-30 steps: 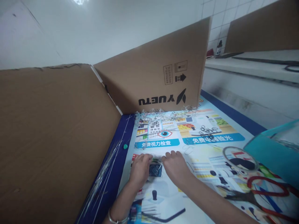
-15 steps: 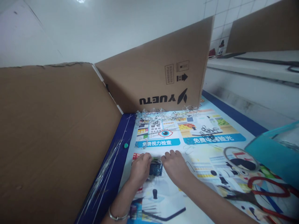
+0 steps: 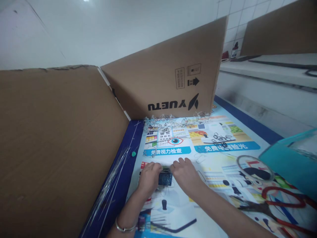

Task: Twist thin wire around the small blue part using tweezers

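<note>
- Our left hand point(image 3: 148, 178) and right hand point(image 3: 184, 174) sit close together on the printed mat point(image 3: 223, 165), both closed around a small dark blue block point(image 3: 165, 178) that lies between them, low in the view at about 6 o'clock.
- The left hand's fingers curl over the block's 9 o'clock side and the right hand's press in from 3 o'clock; we cannot tell whether the block rests on the mat or is lifted just off it.
- Thin clear strands seem to run around the block, but they are too fine for us to say how they are attached.
- We judge the work on this piece to be in mid-course: it is gripped by both hands and has not been set aside.
- A scatter of small clear pieces point(image 3: 173, 120) lies at 12 o'clock along the foot of the cardboard panel point(image 3: 168, 79), well apart from our hands; it looks like stock not yet handled.
- A loose heap of dark wire loops point(image 3: 220, 138) lies at about 1 o'clock, also untouched.
- A teal bin point(image 3: 287, 162) stands at 3 o'clock; we cannot see into it, so a count of finished pieces is beyond us.
- A silver bangle point(image 3: 123, 228) circles our left wrist.
</note>
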Motion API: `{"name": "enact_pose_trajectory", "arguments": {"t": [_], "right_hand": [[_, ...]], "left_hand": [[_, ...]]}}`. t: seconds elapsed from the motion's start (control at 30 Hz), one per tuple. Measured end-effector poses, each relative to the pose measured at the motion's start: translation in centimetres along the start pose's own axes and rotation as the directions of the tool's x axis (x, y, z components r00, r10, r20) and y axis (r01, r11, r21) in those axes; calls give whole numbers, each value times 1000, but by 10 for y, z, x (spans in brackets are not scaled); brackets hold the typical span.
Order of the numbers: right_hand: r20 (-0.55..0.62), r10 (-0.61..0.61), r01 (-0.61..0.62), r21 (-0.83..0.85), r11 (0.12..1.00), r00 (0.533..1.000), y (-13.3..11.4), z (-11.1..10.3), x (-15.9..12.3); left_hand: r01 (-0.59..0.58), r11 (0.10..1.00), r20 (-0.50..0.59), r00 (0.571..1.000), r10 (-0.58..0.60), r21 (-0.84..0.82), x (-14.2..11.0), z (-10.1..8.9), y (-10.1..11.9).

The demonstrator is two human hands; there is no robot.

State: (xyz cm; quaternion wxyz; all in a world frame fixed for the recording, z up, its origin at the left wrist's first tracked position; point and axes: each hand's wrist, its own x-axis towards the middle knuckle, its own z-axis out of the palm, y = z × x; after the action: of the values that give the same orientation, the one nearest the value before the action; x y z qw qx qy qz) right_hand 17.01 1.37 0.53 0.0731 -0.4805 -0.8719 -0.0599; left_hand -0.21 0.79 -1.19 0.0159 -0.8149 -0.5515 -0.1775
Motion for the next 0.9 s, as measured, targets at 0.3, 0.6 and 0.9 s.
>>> {"name": "enact_pose_trajectory", "arguments": {"t": [0.3,0.6,0.9], "right_hand": [[-2,-21,21,-7,1000,1000,1,-2,1],[0,25,-25,-54,998,1000,-2,-6,1],[-55,17,-22,-75,997,998,-2,-6,-1]], "left_hand": [[11,1000,3,1000,-11,8,0,1,0],[19,999,25,1000,-18,-26,0,-1,-1],[-1,999,-1,1000,1,-36,0,-2,-2]]}}
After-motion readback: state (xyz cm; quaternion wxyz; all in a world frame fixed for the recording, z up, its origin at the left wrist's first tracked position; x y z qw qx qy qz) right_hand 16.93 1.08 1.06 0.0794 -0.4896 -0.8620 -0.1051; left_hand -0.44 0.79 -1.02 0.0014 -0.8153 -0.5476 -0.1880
